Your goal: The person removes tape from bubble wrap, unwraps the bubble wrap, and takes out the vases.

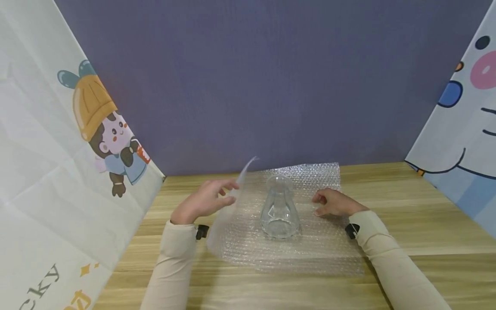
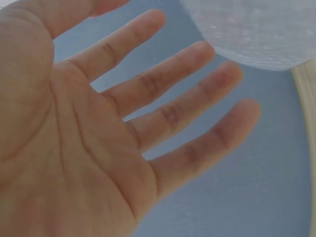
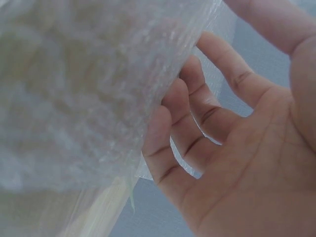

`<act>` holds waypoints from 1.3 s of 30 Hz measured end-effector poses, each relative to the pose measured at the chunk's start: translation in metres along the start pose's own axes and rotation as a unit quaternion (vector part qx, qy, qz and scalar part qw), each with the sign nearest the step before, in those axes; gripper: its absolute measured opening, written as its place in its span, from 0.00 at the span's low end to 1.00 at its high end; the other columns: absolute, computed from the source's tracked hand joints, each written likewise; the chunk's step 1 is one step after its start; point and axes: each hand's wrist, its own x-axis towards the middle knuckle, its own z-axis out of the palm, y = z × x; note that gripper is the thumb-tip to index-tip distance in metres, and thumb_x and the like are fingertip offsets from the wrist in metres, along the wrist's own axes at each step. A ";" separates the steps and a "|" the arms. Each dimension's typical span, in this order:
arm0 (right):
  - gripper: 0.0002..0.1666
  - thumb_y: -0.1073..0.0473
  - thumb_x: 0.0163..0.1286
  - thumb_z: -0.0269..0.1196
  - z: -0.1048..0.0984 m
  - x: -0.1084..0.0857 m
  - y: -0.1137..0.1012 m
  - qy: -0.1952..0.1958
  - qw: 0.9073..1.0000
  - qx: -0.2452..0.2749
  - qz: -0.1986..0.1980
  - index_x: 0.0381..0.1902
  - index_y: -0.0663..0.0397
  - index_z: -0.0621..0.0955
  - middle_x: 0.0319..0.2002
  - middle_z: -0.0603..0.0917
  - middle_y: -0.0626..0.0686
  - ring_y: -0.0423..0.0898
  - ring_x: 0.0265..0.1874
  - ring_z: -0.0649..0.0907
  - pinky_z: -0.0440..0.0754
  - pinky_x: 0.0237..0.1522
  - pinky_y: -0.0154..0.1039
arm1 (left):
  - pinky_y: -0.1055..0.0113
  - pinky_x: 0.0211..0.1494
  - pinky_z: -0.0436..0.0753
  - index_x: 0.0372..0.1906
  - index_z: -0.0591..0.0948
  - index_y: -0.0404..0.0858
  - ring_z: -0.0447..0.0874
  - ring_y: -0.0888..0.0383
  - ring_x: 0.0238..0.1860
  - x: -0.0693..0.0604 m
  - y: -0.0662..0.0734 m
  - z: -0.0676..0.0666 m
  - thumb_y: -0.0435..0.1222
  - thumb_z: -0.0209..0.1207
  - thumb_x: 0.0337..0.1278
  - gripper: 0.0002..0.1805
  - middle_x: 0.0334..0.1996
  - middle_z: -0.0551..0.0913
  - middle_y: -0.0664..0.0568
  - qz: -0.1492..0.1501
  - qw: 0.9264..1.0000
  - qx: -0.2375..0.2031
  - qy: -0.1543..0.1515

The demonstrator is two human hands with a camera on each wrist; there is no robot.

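Note:
A clear glass conical flask (image 1: 280, 215) appears to stand upright on a sheet of transparent bubble wrap (image 1: 248, 241). The wrap's left edge curls up off the table beside my left hand (image 1: 207, 200). In the left wrist view, that hand's fingers (image 2: 170, 113) are spread and hold nothing, with the wrap just beyond them. To the flask's right, my right hand (image 1: 339, 203) hovers low over the wrap, fingers bent and thumb apart. Its fingertips (image 3: 159, 123) meet the wrap's edge in the right wrist view; whether they press it I cannot tell.
A light wood-grain table (image 1: 248, 290) lies under the wrap. Behind it rises a dark blue-grey panel (image 1: 248, 86). Printed white sheets with cartoon figures hang at the left (image 1: 38, 150) and the right (image 1: 465, 142).

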 end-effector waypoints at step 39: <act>0.26 0.57 0.63 0.74 0.000 -0.002 -0.004 -0.009 1.000 0.003 0.020 0.55 0.65 0.81 0.45 0.81 0.59 0.51 0.44 0.78 0.80 0.47 0.50 | 0.41 0.70 0.74 0.72 0.71 0.39 0.73 0.36 0.69 -0.009 -0.020 -0.008 0.47 0.59 0.71 0.30 0.70 0.74 0.34 -0.108 0.992 0.003 -0.065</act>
